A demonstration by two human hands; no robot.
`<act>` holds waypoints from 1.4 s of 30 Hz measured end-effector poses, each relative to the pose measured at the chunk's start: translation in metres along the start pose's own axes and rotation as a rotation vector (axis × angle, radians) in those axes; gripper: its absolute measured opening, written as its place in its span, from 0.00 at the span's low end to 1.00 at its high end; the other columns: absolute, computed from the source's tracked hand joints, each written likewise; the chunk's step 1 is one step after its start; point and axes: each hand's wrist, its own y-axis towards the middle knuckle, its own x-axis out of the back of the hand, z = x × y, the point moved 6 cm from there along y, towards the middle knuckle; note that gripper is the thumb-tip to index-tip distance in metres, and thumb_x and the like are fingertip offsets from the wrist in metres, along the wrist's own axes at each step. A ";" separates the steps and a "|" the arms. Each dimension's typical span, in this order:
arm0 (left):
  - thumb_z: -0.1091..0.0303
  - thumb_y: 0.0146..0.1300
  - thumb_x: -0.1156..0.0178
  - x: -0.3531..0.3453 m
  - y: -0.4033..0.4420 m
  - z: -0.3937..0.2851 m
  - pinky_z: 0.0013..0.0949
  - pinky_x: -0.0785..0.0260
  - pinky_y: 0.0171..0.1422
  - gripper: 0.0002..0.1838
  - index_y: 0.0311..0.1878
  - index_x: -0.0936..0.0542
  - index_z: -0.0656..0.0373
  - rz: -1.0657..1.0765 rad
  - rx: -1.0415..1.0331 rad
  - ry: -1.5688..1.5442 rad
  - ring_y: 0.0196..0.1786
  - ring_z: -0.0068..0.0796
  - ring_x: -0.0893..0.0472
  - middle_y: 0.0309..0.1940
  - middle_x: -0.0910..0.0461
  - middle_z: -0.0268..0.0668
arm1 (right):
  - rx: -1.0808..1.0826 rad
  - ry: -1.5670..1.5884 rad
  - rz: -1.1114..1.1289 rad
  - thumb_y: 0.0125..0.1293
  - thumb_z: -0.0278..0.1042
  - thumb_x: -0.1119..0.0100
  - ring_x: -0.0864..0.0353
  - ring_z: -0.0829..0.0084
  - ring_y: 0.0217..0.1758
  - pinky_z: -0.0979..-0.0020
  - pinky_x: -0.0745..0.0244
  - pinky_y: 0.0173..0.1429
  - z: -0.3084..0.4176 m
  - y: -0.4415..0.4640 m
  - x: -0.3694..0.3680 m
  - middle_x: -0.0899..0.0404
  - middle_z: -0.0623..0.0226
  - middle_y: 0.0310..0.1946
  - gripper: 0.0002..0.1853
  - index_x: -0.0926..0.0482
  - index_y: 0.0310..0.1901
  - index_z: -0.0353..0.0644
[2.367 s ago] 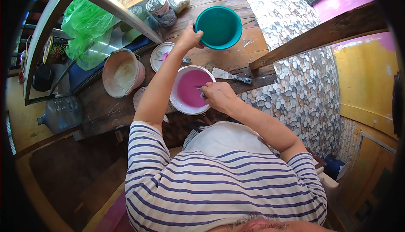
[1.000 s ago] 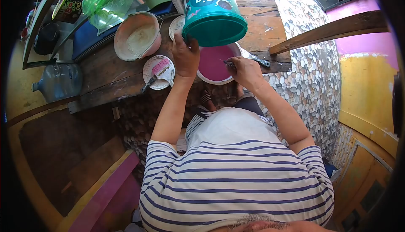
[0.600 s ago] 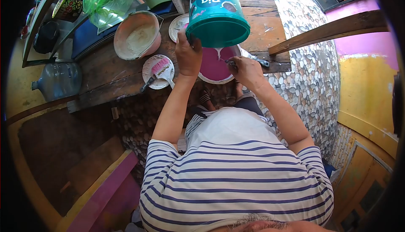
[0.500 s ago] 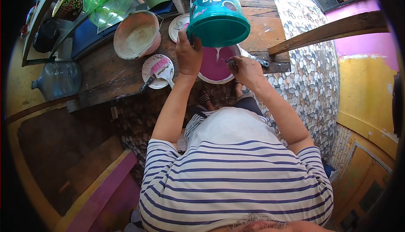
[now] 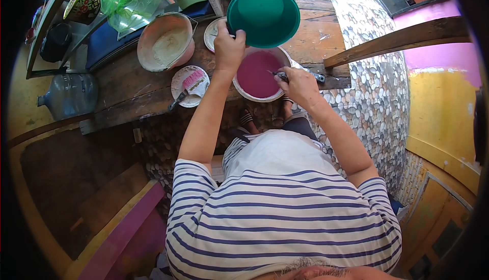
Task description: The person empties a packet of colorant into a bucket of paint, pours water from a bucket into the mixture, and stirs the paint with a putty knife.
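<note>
My left hand (image 5: 230, 51) is closed on the rim of a green plastic bucket (image 5: 263, 16), whose mouth faces me so that its smooth inside shows. Below it stands a pail (image 5: 260, 100) with a whitish rim, holding pink paint (image 5: 257, 75). Over the pail's right side, my right hand (image 5: 299, 85) grips a small dark-handled tool (image 5: 279, 75) with a thin tip pointing over the paint. Its exact kind is hard to make out. Another dark handle (image 5: 319, 78) lies just beyond that hand.
Left on the wooden table (image 5: 119, 94) are a paint-smeared lid (image 5: 199, 100), a brush with pink bristles (image 5: 193, 80) and a pinkish bucket with pale residue (image 5: 143, 51). A clear water jug (image 5: 71, 96) lies further left. A wooden beam (image 5: 397, 42) crosses at right.
The green bucket has swung from tipped over the pail to mouth facing me, and the whitish stream falling from it has stopped. My right hand stays near the pail's right edge.
</note>
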 end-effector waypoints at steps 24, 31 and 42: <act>0.55 0.70 0.39 -0.139 0.074 0.116 0.43 0.21 0.52 0.27 0.62 0.32 0.66 0.776 0.656 -0.204 0.47 0.44 0.14 0.51 0.20 0.51 | 0.068 0.094 -0.110 0.67 0.44 0.41 0.15 0.53 0.37 0.55 0.21 0.42 -0.008 -0.014 -0.001 0.16 0.54 0.31 0.15 0.21 0.41 0.40; 0.47 0.69 0.42 -0.001 0.024 0.089 0.40 0.31 0.38 0.26 0.36 0.17 0.66 0.479 0.130 0.338 0.31 0.33 0.19 0.23 0.20 0.47 | 0.053 0.170 -0.204 0.67 0.44 0.39 0.15 0.53 0.38 0.57 0.21 0.43 -0.003 -0.026 0.016 0.15 0.54 0.35 0.15 0.19 0.47 0.41; 0.62 0.60 0.34 0.029 -0.058 0.075 0.40 0.27 0.46 0.19 0.51 0.17 0.63 0.375 -0.030 0.220 0.38 0.39 0.20 0.37 0.22 0.45 | 0.037 0.141 -0.276 0.66 0.42 0.37 0.14 0.54 0.39 0.59 0.20 0.45 0.017 -0.043 0.016 0.15 0.54 0.36 0.15 0.17 0.48 0.42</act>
